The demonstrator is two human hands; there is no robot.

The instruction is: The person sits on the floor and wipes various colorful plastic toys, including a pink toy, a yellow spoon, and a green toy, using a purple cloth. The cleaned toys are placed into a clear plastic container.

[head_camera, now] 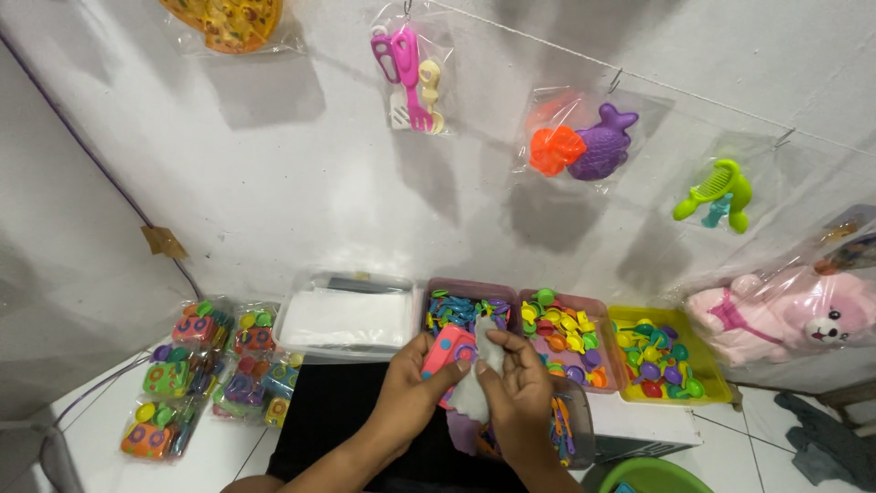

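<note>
while left hand (pixel 412 383) grips glossy pink toy (pixel 449 354), right hand (pixel 518 382) pinches crinkled clear bag (pixel 476 388)

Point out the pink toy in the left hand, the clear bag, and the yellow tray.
pink toy (pixel 448 350), head view, its top face
clear bag (pixel 474 388), head view, its middle
yellow tray (pixel 714 383), head view, right rim

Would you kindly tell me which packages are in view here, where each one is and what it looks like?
Clear bag: in both hands, left hand pushing in a pink toy stove, right hand holding it open.
Filled clear packets: stacked on the floor at left, multicoloured toys inside.
Hanging clear bags: on a wall line, orange and purple moulds.
Bagged pink plush bear: far right.
</note>
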